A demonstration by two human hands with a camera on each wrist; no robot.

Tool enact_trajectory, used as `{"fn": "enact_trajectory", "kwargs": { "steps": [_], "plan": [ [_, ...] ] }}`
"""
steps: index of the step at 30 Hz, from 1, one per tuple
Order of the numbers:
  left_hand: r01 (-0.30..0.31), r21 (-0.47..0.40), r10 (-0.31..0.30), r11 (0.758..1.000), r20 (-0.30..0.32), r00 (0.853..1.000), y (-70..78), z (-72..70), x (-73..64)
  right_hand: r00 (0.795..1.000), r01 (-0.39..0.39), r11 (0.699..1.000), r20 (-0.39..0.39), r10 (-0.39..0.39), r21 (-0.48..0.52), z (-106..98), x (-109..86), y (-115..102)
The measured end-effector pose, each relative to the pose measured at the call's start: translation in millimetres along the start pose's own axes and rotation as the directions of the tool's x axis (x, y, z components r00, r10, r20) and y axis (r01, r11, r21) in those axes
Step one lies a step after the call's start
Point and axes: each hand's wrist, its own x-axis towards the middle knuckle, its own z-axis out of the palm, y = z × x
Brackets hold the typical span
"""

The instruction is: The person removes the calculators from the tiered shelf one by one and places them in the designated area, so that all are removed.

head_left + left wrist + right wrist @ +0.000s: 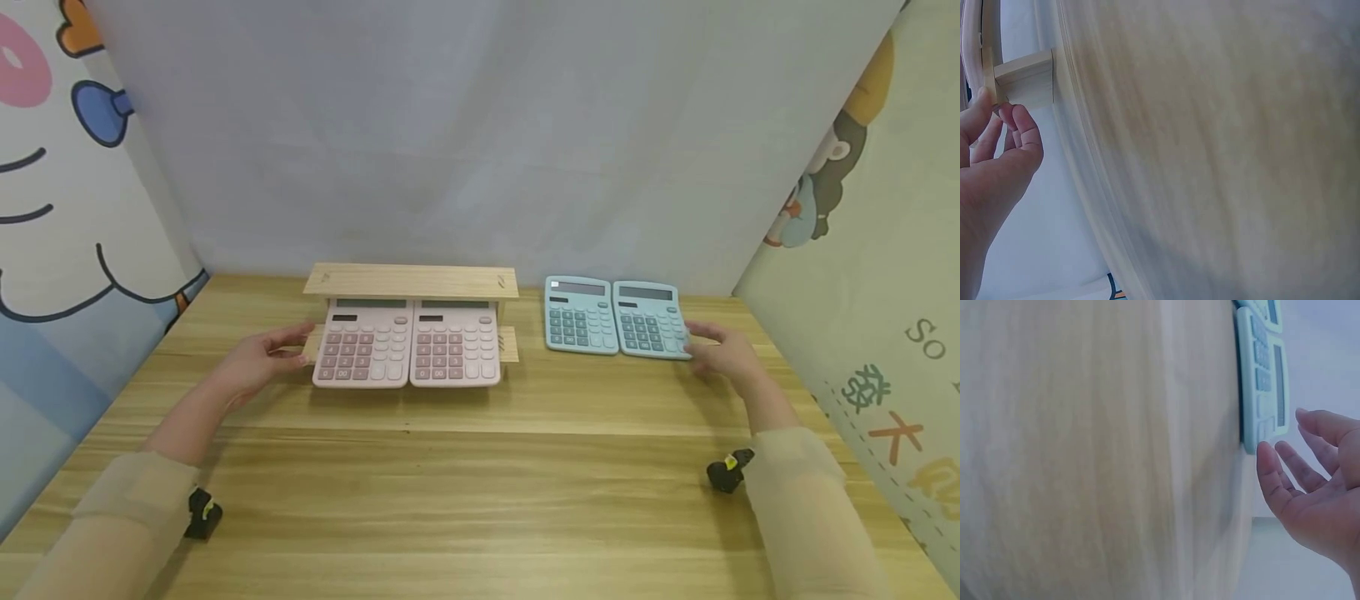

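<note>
Two pink calculators [363, 343] lean side by side on a small wooden rack [411, 282], their top edges under its upper board. My left hand [251, 363] pinches the left end of the rack's lower board [989, 78] between thumb and fingers. To the right, two light blue calculators [581, 313] lie next to each other on the table. My right hand [722, 353] is at the right edge of the outer blue calculator [649, 318], its fingers loosely bent. In the right wrist view those fingertips [1266, 456] come close to the calculator's corner.
The wooden table [465, 492] runs back to a pale cloth backdrop [480, 133]. Printed panels with cartoon figures stand at the left [67, 208] and right [885, 275] sides. Small black devices [202, 514] sit at both wrists.
</note>
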Motion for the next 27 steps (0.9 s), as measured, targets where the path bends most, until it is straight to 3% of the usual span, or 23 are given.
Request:
{"fn": "enact_trajectory", "kwargs": {
  "steps": [17,27],
  "plan": [
    [0.005,-0.004,-0.004,1.000,0.004,1.000,0.3,-0.4,-0.7,0.988,0.156,0.981,0.004,-0.157,0.113,15,-18.7,-40],
    [0.011,-0.005,-0.011,1.000,0.002,1.000,2.2,0.4,-1.2,0.980,0.199,0.966,-0.019,-0.199,0.163,31,-34.0,-65]
  ]
}}
